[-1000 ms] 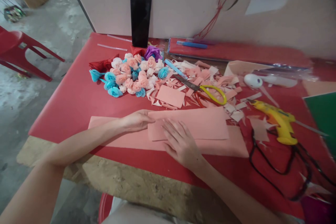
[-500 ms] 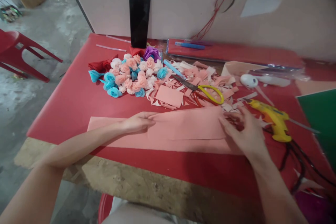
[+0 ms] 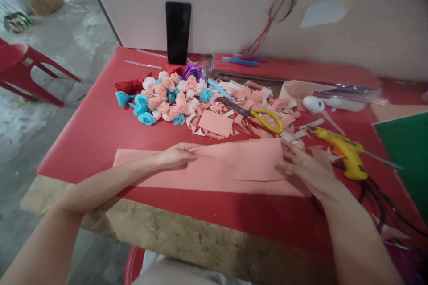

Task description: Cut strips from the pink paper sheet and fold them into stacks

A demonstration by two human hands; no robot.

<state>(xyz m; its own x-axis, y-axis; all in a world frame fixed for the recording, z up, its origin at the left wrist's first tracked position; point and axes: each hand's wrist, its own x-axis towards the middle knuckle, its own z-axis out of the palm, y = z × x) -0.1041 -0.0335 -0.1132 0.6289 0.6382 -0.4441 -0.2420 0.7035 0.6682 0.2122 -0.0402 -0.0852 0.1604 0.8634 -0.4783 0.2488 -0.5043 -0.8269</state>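
Note:
A long sheet of pink paper (image 3: 150, 177) lies along the front of the red-covered table, with a shorter pink strip (image 3: 234, 160) folded or laid over it; which of the two, I cannot tell. My left hand (image 3: 177, 155) pinches the upper left end of that strip, thumb and fingers closed. At its right end, my right hand (image 3: 306, 167) has the short edge between thumb and fingers. Just beyond the strip lie yellow-handled scissors (image 3: 267, 120) and a small pink paper rectangle (image 3: 216, 124) on a heap of paper scraps (image 3: 249, 93).
Pink, white and blue paper roses (image 3: 167, 98) cluster at the back left, before an upright black phone (image 3: 178, 33). To the right are a yellow glue gun (image 3: 344, 151) with its cord and a green sheet (image 3: 406, 156). A red stool (image 3: 28, 60) stands on the floor.
My right hand has turned and its fingers have drawn together at the strip's right end. The strip's lower edge shows a little lower. My left hand stays in place.

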